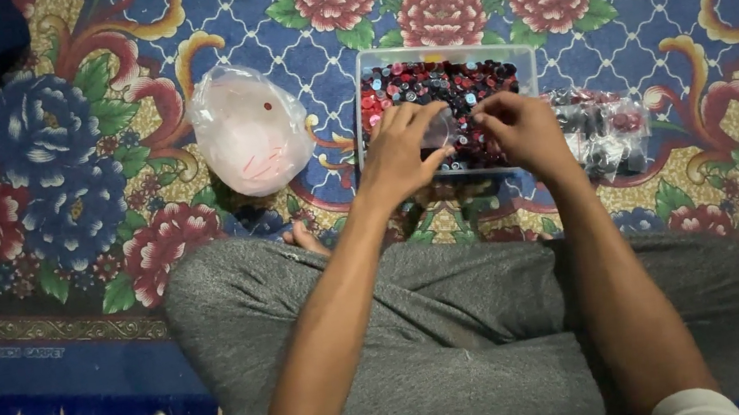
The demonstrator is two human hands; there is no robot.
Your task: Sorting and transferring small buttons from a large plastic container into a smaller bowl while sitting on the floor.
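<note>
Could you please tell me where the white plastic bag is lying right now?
In the head view, the white plastic bag lies on the floral carpet, left of the clear tray of buttons.

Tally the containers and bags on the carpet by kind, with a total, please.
Clear plastic tray of red and black buttons: 1
White plastic bag: 1
Clear bag of packed buttons: 1
Small clear bag between both hands: 1
Total: 4

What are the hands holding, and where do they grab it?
Both hands, left hand and right hand, hold a small clear bag by its top edges.

Both hands — left hand (400, 151), right hand (523, 127) — hold a small clear bag (441, 128) over a button tray (521, 54).
</note>
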